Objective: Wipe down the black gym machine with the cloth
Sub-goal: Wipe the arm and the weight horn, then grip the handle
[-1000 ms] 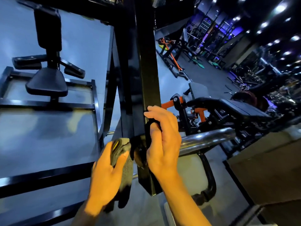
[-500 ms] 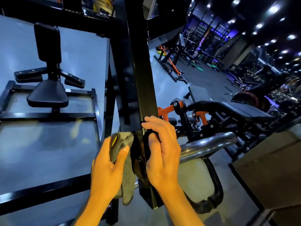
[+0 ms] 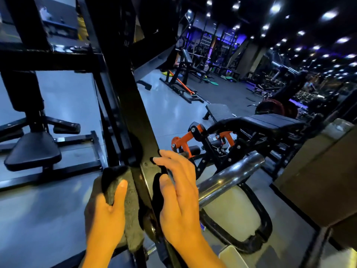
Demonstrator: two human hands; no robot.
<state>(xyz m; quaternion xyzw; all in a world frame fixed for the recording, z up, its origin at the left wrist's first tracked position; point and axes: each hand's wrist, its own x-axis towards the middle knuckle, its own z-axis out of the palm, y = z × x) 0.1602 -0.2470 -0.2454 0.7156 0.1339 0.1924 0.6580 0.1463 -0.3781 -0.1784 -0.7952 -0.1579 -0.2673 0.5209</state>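
The black gym machine's upright post (image 3: 135,117) runs from the top down between my hands. My left hand (image 3: 105,225) grips the grey cloth (image 3: 131,219), thumb on top, and holds it against the post's left face. My right hand (image 3: 181,200) is on the post's right side. Its thumb lies over a black part (image 3: 158,190) at the post's edge, and its fingertips reach onto the post. The post's lower end is hidden behind my hands.
A chrome bar (image 3: 231,175) sticks out to the right just behind my right hand. A black seat (image 3: 32,149) on a black frame stands at the left. An orange-and-black bench (image 3: 270,122) and a brown box (image 3: 318,180) are at the right.
My view has risen and moved closer to the post. Both hands have slid up the post, the left with the cloth. My right fingers have straightened somewhat.
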